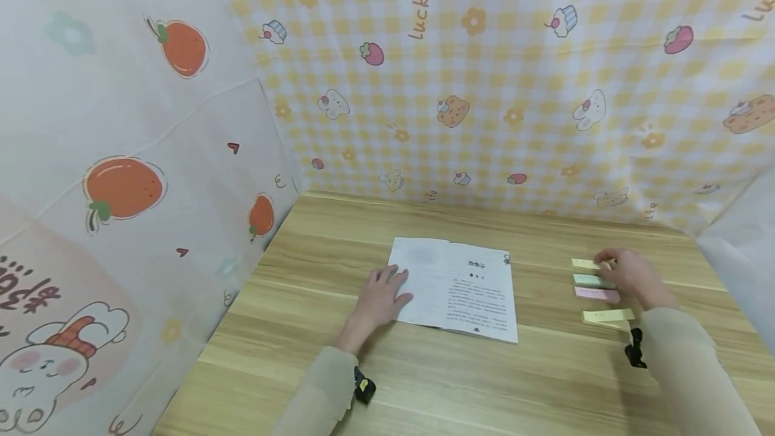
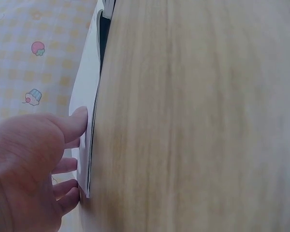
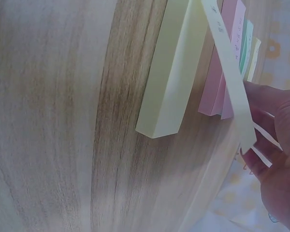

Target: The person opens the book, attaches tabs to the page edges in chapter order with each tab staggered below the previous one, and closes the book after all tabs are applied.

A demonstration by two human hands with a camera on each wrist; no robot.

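An open book [image 1: 451,291] with printed text on its right page lies flat on the table. My left hand [image 1: 380,298] rests on its left page; in the left wrist view the thumb of the left hand [image 2: 36,162] touches the page near the edge. Farther right, my right hand [image 1: 636,276] reaches over thin sticky-note strips, its fingertips at the right end of the far yellow strip [image 1: 584,264]. A green strip [image 1: 587,280] and a pink strip [image 1: 596,295] lie beside it, partly under the hand. I cannot tell whether the fingers pinch a strip.
Nearest on the right is another yellow strip [image 1: 607,316], its top flap [image 3: 227,67] lifted and overlapping the right hand in the right wrist view. Patterned cloth [image 1: 472,86] hangs behind the wooden table [image 1: 339,221], and a white printed cloth [image 1: 151,113] along its left side.
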